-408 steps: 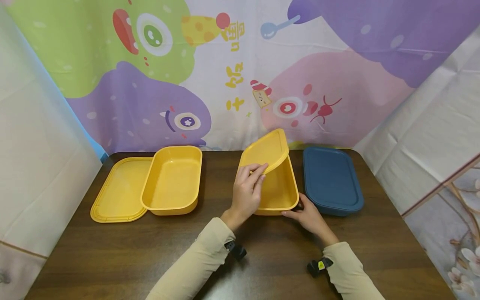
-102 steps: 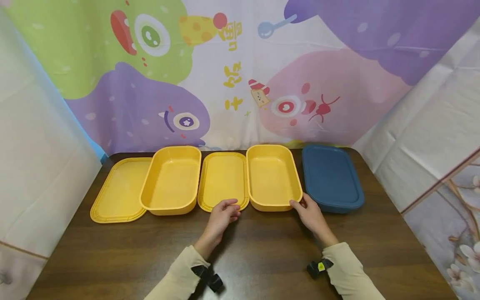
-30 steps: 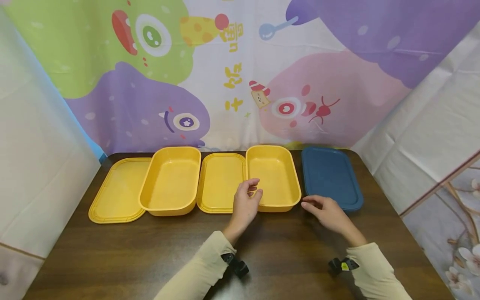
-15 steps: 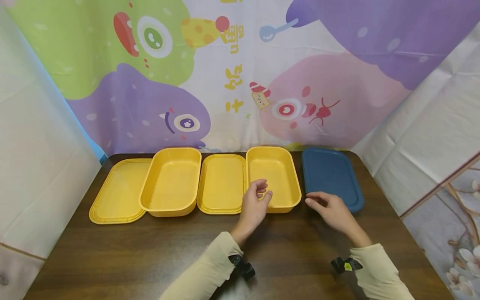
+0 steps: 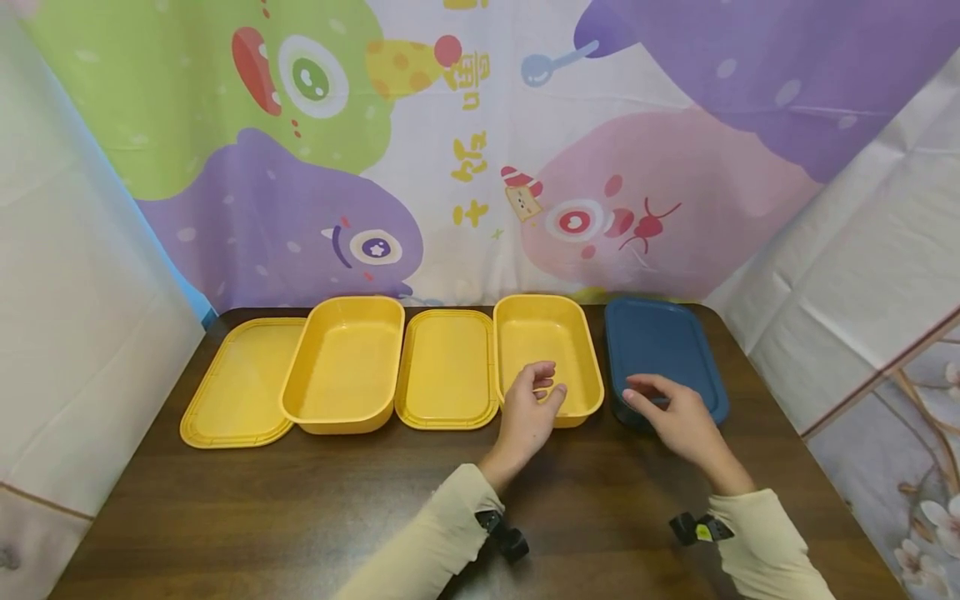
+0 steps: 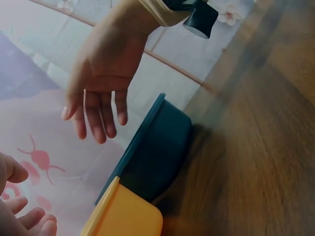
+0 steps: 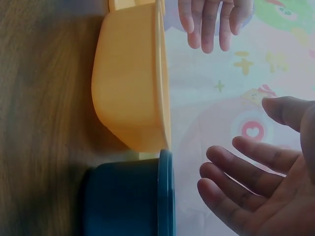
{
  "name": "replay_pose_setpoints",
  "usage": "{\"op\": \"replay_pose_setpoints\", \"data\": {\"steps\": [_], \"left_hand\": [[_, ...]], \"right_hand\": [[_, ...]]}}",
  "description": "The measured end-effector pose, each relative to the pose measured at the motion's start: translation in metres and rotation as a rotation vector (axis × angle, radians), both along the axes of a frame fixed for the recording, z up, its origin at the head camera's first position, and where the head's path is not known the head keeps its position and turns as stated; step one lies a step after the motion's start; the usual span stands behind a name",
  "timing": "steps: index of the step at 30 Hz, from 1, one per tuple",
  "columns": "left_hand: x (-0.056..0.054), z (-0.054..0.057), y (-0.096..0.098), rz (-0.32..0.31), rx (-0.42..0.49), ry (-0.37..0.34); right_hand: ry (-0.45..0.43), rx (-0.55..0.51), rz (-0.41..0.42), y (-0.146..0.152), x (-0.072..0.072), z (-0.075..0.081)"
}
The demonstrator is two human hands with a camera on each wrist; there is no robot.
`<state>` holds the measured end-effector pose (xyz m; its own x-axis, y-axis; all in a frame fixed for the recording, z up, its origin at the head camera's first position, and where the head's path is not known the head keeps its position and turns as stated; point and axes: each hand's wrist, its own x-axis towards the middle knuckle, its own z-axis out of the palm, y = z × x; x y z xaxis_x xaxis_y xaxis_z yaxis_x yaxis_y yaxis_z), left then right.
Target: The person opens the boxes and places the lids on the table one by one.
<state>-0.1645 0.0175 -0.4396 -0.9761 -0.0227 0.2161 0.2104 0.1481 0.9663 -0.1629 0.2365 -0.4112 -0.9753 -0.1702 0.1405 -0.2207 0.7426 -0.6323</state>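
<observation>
My left hand [image 5: 528, 418] hovers in front of the right-hand yellow food box [image 5: 549, 342], fingers relaxed and holding nothing. That box is lidless. Over the near edge of the blue lidded food box [image 5: 663, 346] is my right hand [image 5: 681, 425], also holding nothing, its fingers loosely bent. In the left wrist view the right hand [image 6: 108, 69] hangs above the blue box [image 6: 155, 152], apart from it. The right wrist view shows a gap between my right-hand fingers [image 7: 246, 172] and the blue box's lid [image 7: 167, 196]. A flat yellow lid [image 5: 447, 371] lies left of the lidless box.
Further left stand another lidless yellow box [image 5: 345, 358] and a second yellow lid [image 5: 240, 387], partly behind that box. All are lined up along the back of the brown table [image 5: 300, 517]. Behind hangs a cartoon-printed curtain [image 5: 465, 267].
Since the earliest frame, the right-hand yellow box's lid has come off and lies beside it. The right hand has let go of that box. Lately both hands have drifted right toward the blue box.
</observation>
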Motion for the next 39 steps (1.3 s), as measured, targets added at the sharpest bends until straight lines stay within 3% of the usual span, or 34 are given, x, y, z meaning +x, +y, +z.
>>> {"op": "replay_pose_setpoints", "data": {"steps": [7,18,31,39], "left_hand": [[0.001,0.0,0.013,-0.034,-0.022,-0.015],[0.004,-0.002,0.032,-0.136,-0.142,0.065],[0.007,-0.003,0.054,-0.213,-0.291,0.054],[0.01,-0.002,0.064,-0.19,-0.375,0.039]], "right_hand": [[0.03,-0.015,-0.03,0.009,-0.002,-0.001],[0.111,0.002,-0.087,0.024,-0.003,-0.001],[0.085,0.044,-0.146,0.04,-0.002,0.0],[0.101,0.088,-0.216,0.049,-0.004,-0.006]]}}
